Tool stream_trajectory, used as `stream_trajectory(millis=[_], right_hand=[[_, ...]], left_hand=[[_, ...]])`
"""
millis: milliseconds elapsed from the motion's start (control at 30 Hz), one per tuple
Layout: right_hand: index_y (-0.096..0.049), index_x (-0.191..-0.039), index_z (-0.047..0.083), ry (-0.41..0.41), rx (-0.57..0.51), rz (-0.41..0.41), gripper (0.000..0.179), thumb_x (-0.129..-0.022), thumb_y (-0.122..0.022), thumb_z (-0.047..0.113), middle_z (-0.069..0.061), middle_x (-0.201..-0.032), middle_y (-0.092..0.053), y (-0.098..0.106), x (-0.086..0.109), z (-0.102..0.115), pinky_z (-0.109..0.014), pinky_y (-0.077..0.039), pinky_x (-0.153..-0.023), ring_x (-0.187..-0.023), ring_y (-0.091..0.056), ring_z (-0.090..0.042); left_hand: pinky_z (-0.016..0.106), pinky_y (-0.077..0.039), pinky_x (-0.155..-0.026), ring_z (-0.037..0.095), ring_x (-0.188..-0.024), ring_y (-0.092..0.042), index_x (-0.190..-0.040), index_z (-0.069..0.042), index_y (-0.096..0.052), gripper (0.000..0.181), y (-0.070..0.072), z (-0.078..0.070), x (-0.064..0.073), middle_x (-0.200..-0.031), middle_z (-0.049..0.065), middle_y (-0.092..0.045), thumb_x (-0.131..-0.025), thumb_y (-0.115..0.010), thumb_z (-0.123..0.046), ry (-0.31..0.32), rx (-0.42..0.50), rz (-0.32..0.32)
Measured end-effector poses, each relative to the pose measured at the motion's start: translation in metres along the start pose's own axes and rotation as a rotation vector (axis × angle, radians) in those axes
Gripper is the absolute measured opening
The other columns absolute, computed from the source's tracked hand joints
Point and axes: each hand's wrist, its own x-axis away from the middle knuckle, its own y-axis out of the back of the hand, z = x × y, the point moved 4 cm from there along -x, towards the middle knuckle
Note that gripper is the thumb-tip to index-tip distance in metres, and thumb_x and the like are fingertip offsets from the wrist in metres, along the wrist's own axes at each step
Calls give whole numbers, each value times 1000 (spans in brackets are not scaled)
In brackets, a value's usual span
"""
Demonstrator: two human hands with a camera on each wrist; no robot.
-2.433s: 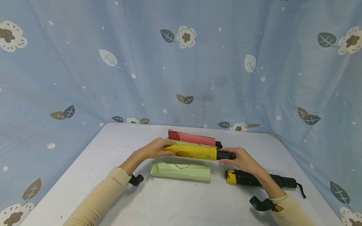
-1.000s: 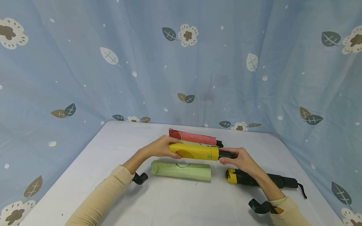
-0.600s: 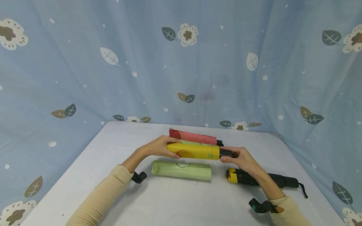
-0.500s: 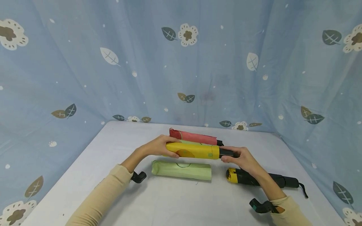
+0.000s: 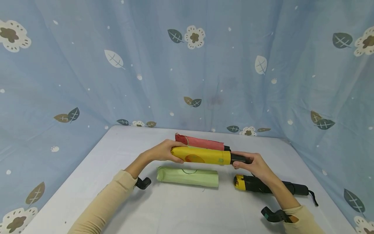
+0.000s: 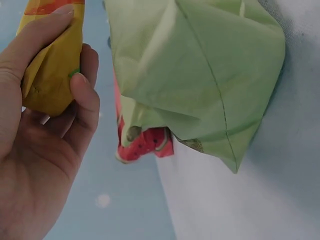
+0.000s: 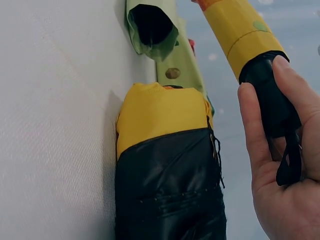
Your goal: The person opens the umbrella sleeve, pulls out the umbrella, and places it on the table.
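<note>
A folded umbrella in a yellow cover (image 5: 210,156) with an orange print is held above the white table, nearly level. My left hand (image 5: 166,151) grips the cover's closed left end, fingers and thumb wrapped around it in the left wrist view. At the other end, my right hand (image 5: 257,165) holds the umbrella's black handle (image 7: 270,95) between thumb and fingers. The handle sticks out of the cover, and its wrist loop hangs by the palm. A light green cover (image 5: 187,177) lies just in front; its right end shows a dark opening in the right wrist view.
Behind the held umbrella lies a red umbrella (image 5: 204,143) with a watermelon print, and a second green one (image 7: 187,82) beside it, mostly hidden. A black-and-yellow umbrella (image 5: 254,184) rests under my right forearm. A blue patterned curtain (image 5: 216,65) surrounds the table (image 5: 187,211).
My right hand has shifted slightly right with the handle, and the yellow cover's open end has moved right too. The cover has turned a little, showing more orange print. My left hand stays nearly in place.
</note>
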Motion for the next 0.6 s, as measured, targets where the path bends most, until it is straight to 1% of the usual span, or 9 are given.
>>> stream_trajectory(millis=[67,167,267,333,400,500,600], right_hand=[[-57,-138,14,-1,1,-4,51,-90,-71,25,-14,-116,-72,1,1,0,-23,-57,-83,-93,-73,-22],[-58,-137,14,3,0,-14,50,-90,-72,25,-15,-115,-72,1,1,0,-23,-57,-83,-92,-74,-20],[-59,-136,15,11,-5,-23,49,-90,-72,26,-14,-114,-72,0,0,0,-24,-57,-82,-92,-74,-19],[-59,-135,16,14,-15,-20,48,-90,-72,26,-14,-115,-72,-3,-1,0,-24,-57,-83,-93,-74,-19],[-60,-135,15,16,-23,-17,48,-90,-72,25,-13,-114,-73,-6,-1,0,-24,-57,-83,-93,-73,-19],[-60,-135,15,9,-28,-22,47,-90,-72,25,-12,-111,-74,-9,-1,0,-25,-57,-83,-93,-73,-18],[-61,-134,16,0,-26,-42,46,-90,-72,25,-10,-109,-74,-10,0,0,-29,-58,-83,-91,-73,-18]], left_hand=[[24,-48,-66,13,-75,-54,-131,-22,-62,57,0,1,0,-101,-6,-67,-79,-82,-34,2,8,4],[25,-49,-68,14,-78,-54,-132,-20,-61,58,0,1,1,-105,-4,-67,-79,-82,-32,7,-11,10],[26,-51,-77,13,-90,-60,-132,-19,-60,58,-2,-1,0,-114,-2,-68,-80,-82,-33,8,-46,30],[27,-52,-84,12,-99,-63,-132,-20,-60,58,-5,-3,-2,-119,0,-68,-80,-81,-36,10,-67,55],[27,-51,-88,11,-105,-64,-131,-21,-59,59,-8,-4,-4,-120,0,-69,-80,-81,-40,15,-85,77],[27,-51,-86,10,-101,-63,-133,-21,-58,62,-10,-5,-7,-116,-2,-68,-79,-81,-43,37,-96,88],[28,-51,-84,9,-96,-61,-138,-20,-54,69,-11,-6,-10,-115,-3,-66,-79,-80,-45,49,-91,78]])
